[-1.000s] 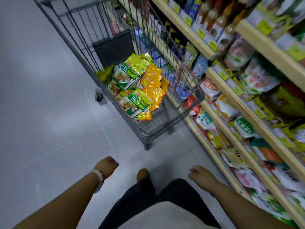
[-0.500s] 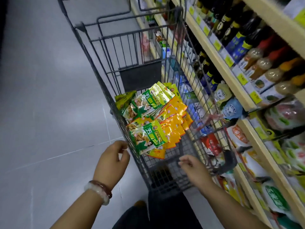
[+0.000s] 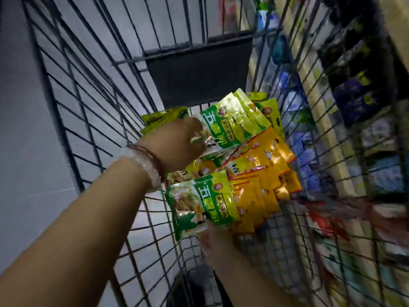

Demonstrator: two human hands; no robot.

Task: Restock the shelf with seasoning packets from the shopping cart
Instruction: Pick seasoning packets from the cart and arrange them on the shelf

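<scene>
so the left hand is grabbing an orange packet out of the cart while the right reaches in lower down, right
Not quite: the left hand has its grip on a green packet, not an orange one. The orange packets lie beneath it in the cart. The right hand does reach in lower down, at another green packet, though it is too blurred to tell its hold. The head view shows this.
</scene>
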